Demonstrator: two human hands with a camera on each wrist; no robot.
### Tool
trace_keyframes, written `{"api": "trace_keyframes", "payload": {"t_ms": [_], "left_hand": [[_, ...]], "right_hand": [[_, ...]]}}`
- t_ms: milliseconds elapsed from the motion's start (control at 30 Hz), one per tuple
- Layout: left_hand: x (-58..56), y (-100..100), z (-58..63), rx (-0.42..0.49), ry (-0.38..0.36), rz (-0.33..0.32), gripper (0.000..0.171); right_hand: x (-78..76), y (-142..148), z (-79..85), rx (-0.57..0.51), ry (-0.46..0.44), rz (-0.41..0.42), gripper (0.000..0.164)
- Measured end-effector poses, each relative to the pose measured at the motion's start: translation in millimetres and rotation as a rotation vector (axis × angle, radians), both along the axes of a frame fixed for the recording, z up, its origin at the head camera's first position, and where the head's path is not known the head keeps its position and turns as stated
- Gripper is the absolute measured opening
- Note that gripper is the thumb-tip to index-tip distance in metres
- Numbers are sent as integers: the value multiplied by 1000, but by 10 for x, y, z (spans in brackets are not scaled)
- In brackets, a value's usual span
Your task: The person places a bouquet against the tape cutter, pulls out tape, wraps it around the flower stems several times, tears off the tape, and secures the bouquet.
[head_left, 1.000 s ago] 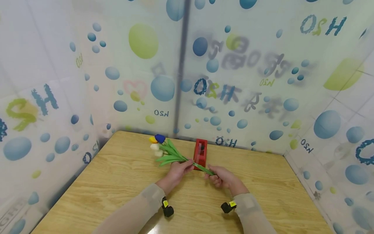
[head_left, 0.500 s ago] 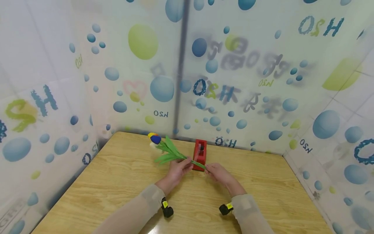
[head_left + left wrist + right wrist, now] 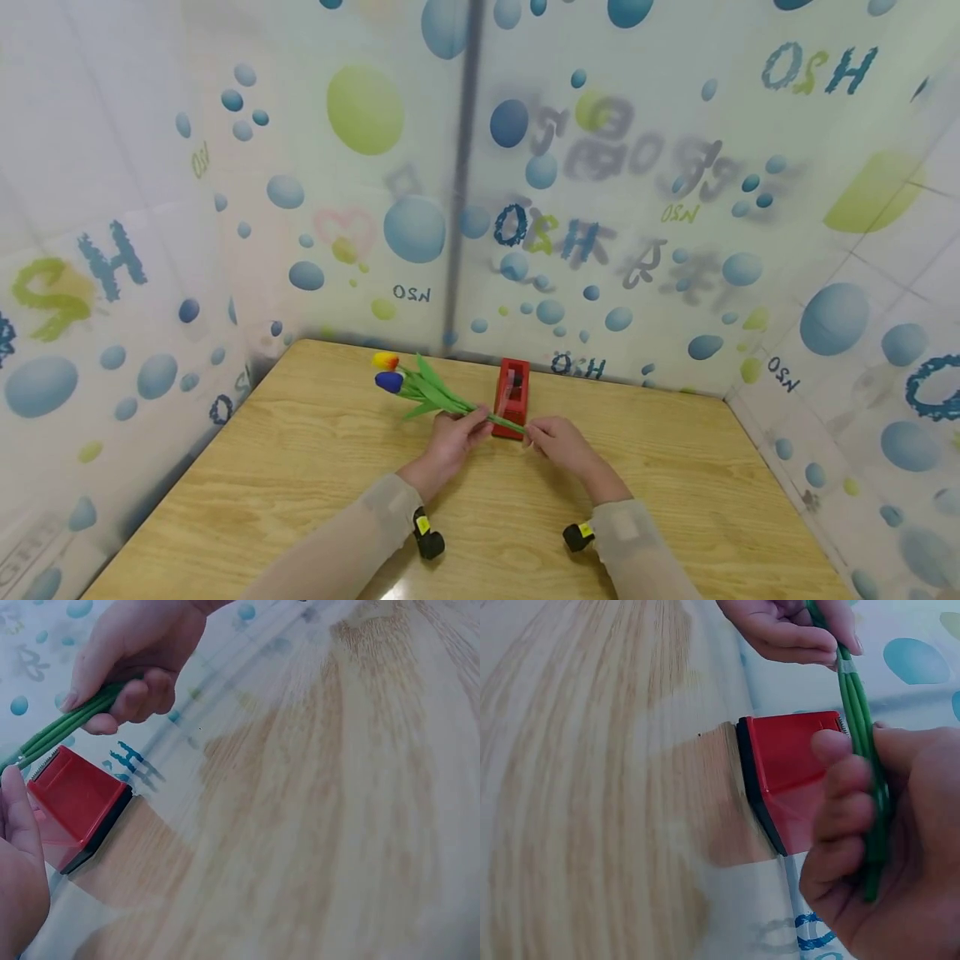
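A bunch of artificial tulips lies slantwise above the table, its blooms toward the left. A blue bloom and a yellow-red bloom show, with green leaves behind them. My left hand pinches the stems below the leaves. Curled fingers of my right hand grip the lower stem ends. In the right wrist view, a whitish band wraps the green stems beside the left fingertips. Just behind the stems sits a red tape dispenser, its toothed cutter visible in the left wrist view.
The wood-grain table carries the dispenser near its back edge. A curtain printed with blue and green bubbles stands along the back and sides. A small black camera is strapped to each wrist.
The bunch has turned about its stems: the blue bloom has swung down and left, below the yellow-red one, and the white blooms are mostly hidden. My right hand has shifted slightly left.
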State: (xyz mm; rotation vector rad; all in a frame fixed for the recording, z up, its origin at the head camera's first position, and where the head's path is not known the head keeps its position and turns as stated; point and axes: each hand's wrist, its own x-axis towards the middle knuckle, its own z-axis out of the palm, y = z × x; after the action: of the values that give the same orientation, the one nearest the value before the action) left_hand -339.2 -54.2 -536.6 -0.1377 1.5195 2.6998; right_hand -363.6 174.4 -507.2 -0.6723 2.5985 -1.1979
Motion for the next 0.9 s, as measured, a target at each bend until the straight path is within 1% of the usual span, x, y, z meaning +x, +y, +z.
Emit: {"api": "trace_keyframes", "payload": {"t_ms": [33,100,233,333,400,467,533,600,633,667,767,833,900], "left_hand": [[1,-1,2,-7,1,-1,6],[-4,1,5,-21,2,-10,4],[10,3,22,-36,21,-41,4],[26,3,36,-36,32,-54,5],[31,4,41,-35,33,-54,6],[35,6,38,-38,35,-50,7],[30,9,33,-42,29,-44,6],[22,12,28,-43,24,-37,5],[18,14,27,-43,22,-33,5],[16,14,26,-37,19,-31,5],[9,15,30,-16,17,-28,6],[13,15,39,-8,22,-31,10],[19,13,44,-1,23,-38,17]], "right_hand": [[0,7,1,-14,-32,7,39],[5,25,8,-55,-122,11,42],[20,64,54,-140,-340,4,54],[37,84,78,-210,-522,-9,61],[44,94,74,-256,-612,-2,61],[47,99,59,-314,-689,11,55],[47,101,47,-340,-715,38,47],[41,101,41,-334,-702,53,42],[38,98,44,-321,-680,56,40],[33,93,48,-293,-639,64,40],[20,72,65,-171,-440,78,46],[11,56,74,-82,-286,78,49],[3,42,73,-12,-155,74,49]]}}
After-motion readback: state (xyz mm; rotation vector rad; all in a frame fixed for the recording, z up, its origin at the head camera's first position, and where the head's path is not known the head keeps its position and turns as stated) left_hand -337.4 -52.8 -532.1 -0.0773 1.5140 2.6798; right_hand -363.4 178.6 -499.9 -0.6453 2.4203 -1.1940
